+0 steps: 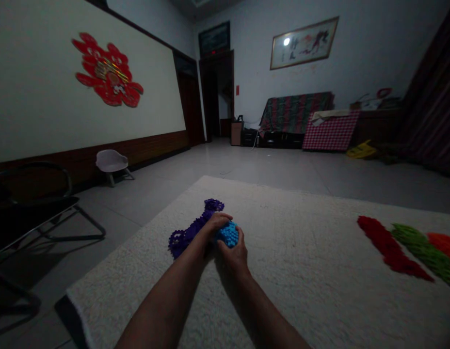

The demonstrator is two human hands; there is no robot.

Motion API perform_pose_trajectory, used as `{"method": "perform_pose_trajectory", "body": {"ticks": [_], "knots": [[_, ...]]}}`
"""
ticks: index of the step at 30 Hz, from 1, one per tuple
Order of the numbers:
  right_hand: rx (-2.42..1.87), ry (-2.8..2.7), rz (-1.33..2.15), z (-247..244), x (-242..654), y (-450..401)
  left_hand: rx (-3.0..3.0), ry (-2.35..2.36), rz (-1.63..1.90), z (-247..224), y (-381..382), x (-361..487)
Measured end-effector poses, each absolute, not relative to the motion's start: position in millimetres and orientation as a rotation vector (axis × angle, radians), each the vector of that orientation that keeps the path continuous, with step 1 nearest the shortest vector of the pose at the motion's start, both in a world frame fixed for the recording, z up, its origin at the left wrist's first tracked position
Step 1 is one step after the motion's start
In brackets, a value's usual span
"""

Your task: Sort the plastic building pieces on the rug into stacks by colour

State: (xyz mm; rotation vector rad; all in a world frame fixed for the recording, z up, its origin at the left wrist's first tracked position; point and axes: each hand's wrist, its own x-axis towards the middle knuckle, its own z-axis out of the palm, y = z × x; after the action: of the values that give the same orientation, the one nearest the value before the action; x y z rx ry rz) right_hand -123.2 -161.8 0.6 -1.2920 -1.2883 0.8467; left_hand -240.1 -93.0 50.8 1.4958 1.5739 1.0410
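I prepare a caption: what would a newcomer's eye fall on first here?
Probably the bright blue bundle, held between left hand and right hand near the centre, beside the purple piece on the pale rug. Next, the large red decoration on the left wall. Then the red piece, green piece and orange piece at far right.

Home living room | red wall decoration | framed picture | cloth-draped furniture | child-size chair

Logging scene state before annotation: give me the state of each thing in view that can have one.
blue bundle: held between both hands
left hand: curled on the bundle
right hand: curled on the bundle
purple piece: spread on the mat
red piece: laid out lengthwise
doorway: open
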Motion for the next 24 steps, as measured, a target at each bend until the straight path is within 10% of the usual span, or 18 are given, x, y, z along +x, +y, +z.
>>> {"method": "perform_pose_trajectory", "body": {"ticks": [24], "knots": [[-1.171,-1.714,0.621,-16.4,-223.7,-156.2,1.48,1.75,1.088,60.0,-32.9,-324.8]]}}
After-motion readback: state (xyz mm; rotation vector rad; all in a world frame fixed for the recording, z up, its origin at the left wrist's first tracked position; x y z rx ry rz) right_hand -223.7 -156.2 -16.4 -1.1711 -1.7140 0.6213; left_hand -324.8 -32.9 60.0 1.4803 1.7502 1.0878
